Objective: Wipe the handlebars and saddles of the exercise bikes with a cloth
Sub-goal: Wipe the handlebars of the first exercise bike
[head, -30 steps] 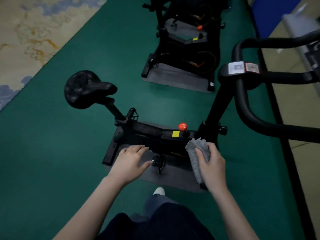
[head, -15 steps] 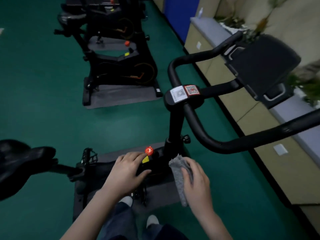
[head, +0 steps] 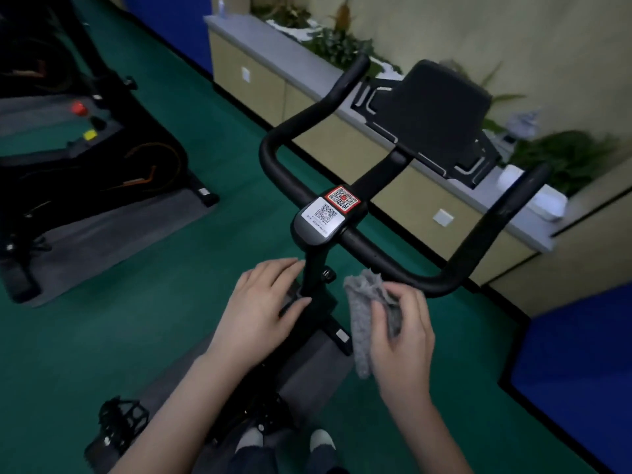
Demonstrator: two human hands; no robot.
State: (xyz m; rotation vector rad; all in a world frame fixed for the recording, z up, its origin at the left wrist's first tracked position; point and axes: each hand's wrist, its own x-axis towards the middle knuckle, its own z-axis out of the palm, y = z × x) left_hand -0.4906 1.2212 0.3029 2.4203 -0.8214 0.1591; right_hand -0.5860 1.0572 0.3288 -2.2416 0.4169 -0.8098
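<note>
Right grip point(head: 402, 336), lower centre-right of frame, was curled round a grey cloth point(head: 362, 323), fingers and thumb pinching the bunched fabric. The cloth's top edge lay just below the near bend of the black handlebars point(head: 386, 258); contact could not be discerned. Left grip point(head: 260, 309), centre of frame, was empty with fingers straight and together, lying over the bike frame beside the handlebar post point(head: 314, 265); touch not confirmed. Two QR stickers point(head: 331, 208) sat on the post head. A black screen holder point(head: 431, 111) stood beyond the bars, upper right. A second bike point(head: 85, 172) stood on a grey mat point(head: 102, 234), upper left. Green floor point(head: 171, 319); pedal point(head: 119, 419) at lower left. A bench point(head: 260, 46) carrying plants point(head: 338, 46) ran along the top.
</note>
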